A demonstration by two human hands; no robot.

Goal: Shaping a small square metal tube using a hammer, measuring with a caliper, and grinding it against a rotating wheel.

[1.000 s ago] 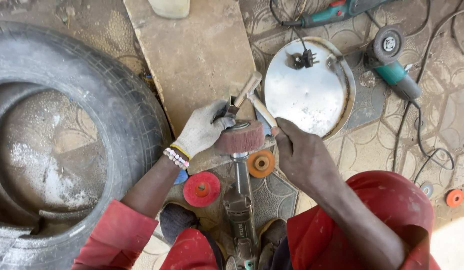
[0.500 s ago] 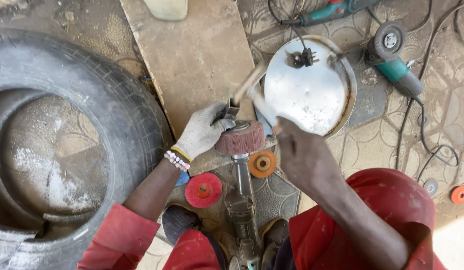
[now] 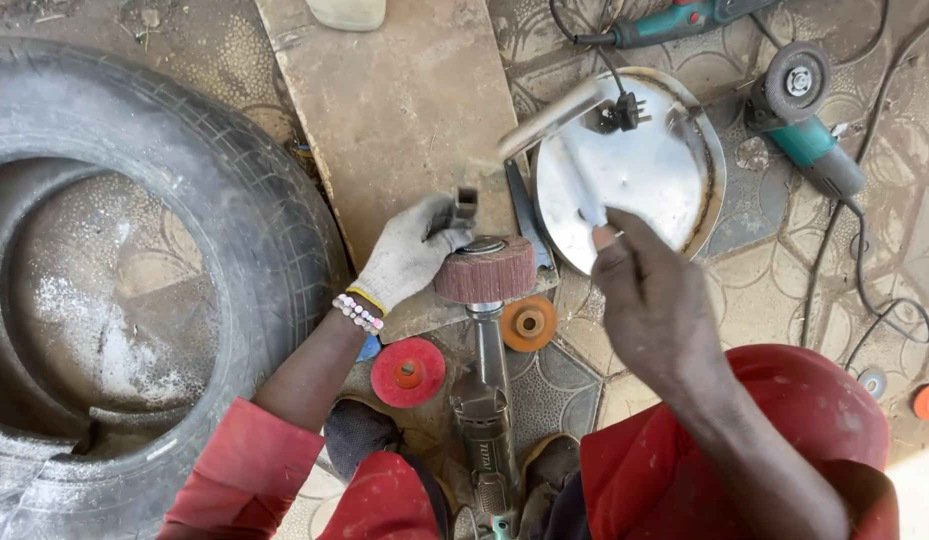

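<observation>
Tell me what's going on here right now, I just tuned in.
A person in red sleeves sits over a power tool lying on the ground, fitted with a reddish flap wheel. The gloved left hand steadies a small metal piece at the wheel. The bare right hand lifts a metal rod, blurred, above a shiny round metal lid. A tyre lies alongside, with loose red and orange discs nearby.

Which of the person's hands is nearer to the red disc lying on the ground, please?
The left. The gloved left hand is just above the red disc, beside the flap wheel; the right hand is farther off to its right.
</observation>
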